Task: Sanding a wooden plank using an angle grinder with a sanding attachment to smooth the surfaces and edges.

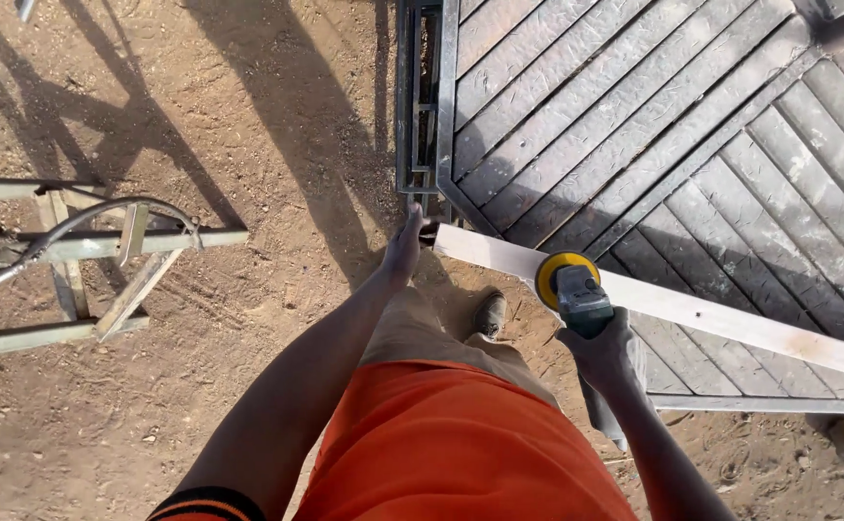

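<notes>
A dirt ground [200, 386] fills the left and lower part of the view, crossed by long shadows. On the right lies a large grey metal gate [692, 125] with slanted slats, flat and low over the ground. To the left stands a metal frame [103, 241] of pale angle bars, with a cable [103, 207] arching over it, well apart from the person.

Across the gate's near corner rests a long pale bar [731, 323], running from the middle of the view down toward the right edge. The person stands at its left end, in an orange shirt [451, 444] and tan trousers, one shoe [489, 314] showing on the ground just below the bar.

The left arm reaches straight forward, nearly fully extended, and the left hand [404, 246] is closed around the left end of the bar, fingers curled over its tip, next to the gate's corner.

The right arm comes up from the lower right, bent slightly at the wrist, and the right hand [607, 349] is wrapped tightly around the body of a grinder [581, 294]. The grinder points away from the person, its yellow disc [562, 273] set against the bar's near edge, a short way right of the left hand.
</notes>
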